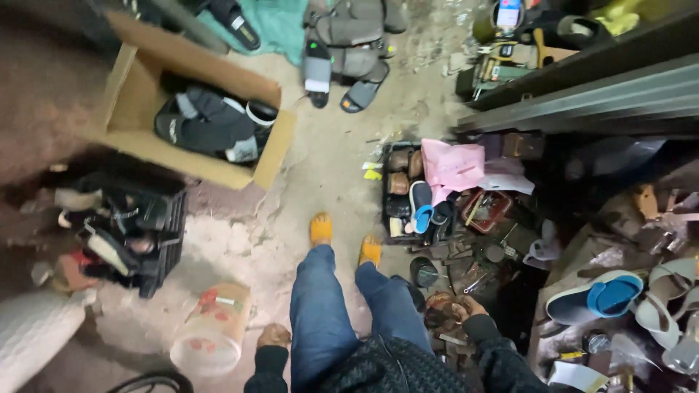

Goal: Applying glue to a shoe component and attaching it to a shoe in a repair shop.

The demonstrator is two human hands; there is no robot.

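Note:
I stand on a concrete floor in blue jeans and yellow footwear (321,229). My left hand (274,335) hangs by my left thigh, fingers curled with nothing visible in them, just right of a clear plastic jar (211,329) lying on the floor. My right hand (470,306) is low at my right side, its fingers curled over a brown rounded object (441,313); what it is stays unclear. Both arms wear dark sleeves.
An open cardboard box (131,94) of dark shoes lies at upper left, a black crate (162,244) of footwear below it. A black tray (408,193) of shoes, a pink bag (453,164), scattered tools and blue-and-grey sandals (608,297) crowd the right. Sandals (342,58) lie ahead.

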